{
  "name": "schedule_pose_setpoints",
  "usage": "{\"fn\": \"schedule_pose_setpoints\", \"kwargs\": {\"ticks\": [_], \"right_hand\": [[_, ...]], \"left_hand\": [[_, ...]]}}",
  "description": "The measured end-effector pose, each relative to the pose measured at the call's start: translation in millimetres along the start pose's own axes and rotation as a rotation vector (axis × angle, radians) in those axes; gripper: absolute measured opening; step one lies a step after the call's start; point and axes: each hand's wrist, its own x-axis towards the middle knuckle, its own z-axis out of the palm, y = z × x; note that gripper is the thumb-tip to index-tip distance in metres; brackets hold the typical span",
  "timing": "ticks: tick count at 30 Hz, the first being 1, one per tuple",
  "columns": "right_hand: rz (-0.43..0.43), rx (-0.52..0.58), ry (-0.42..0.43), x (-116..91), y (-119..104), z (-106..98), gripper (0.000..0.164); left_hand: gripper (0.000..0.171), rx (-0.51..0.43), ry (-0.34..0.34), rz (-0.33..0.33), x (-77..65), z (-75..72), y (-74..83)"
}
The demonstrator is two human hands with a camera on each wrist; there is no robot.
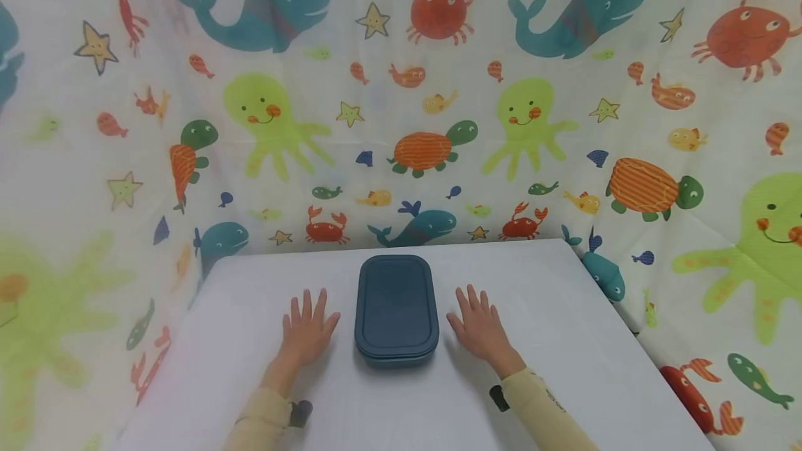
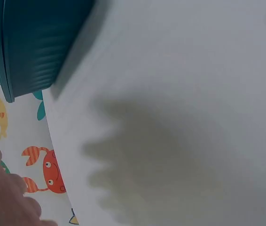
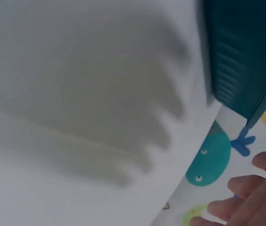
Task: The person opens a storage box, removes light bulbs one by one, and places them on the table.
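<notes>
A dark teal rectangular lidded container point(image 1: 397, 308) stands on the white table point(image 1: 401, 416), its long side running away from me. To its left is my left hand point(image 1: 307, 335), palm down with fingers spread, apart from the container. My right hand point(image 1: 482, 329) is on the other side, likewise spread and holding nothing. In the left wrist view the ribbed side of the container point(image 2: 41, 47) shows, with the left fingers point(image 2: 11, 188) at the edge of the picture. The right wrist view has the container's other side point(image 3: 241, 56) and the right fingers point(image 3: 246, 193). Both hands cast shadows on the tabletop.
A fabric curtain point(image 1: 376, 110) printed with sea animals hangs behind the table and along both sides. The table's back edge lies just beyond the container. Dark wrist-worn pieces point(image 1: 499, 398) sit at both beige sleeves point(image 1: 541, 409).
</notes>
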Motion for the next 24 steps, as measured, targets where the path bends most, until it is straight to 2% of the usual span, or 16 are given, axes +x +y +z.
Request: {"fn": "schedule_pose_setpoints", "kwargs": {"ticks": [5,11,14,18,24], "right_hand": [[-0.04,0.073,-0.054,0,-15,-4,0.065],[-0.104,0.09,-0.103,-2,-32,-7,0.065],[-0.133,0.088,-0.114,-2,-37,-7,0.063],[-0.162,0.054,-0.119,-2,-39,-5,0.062],[-0.183,0.031,-0.115,-4,-41,-5,0.061]], "left_hand": [[0.072,-0.195,-0.072,0.071,3.8,-0.8,10.5],[0.082,-0.392,-0.22,0.115,-1.0,-3.3,21.5],[0.087,-0.434,-0.264,0.122,-5.8,-5.5,25.1],[0.094,-0.444,-0.306,0.126,-9.4,-4.5,26.8],[0.106,-0.441,-0.328,0.162,-9.7,-1.2,26.2]]}}
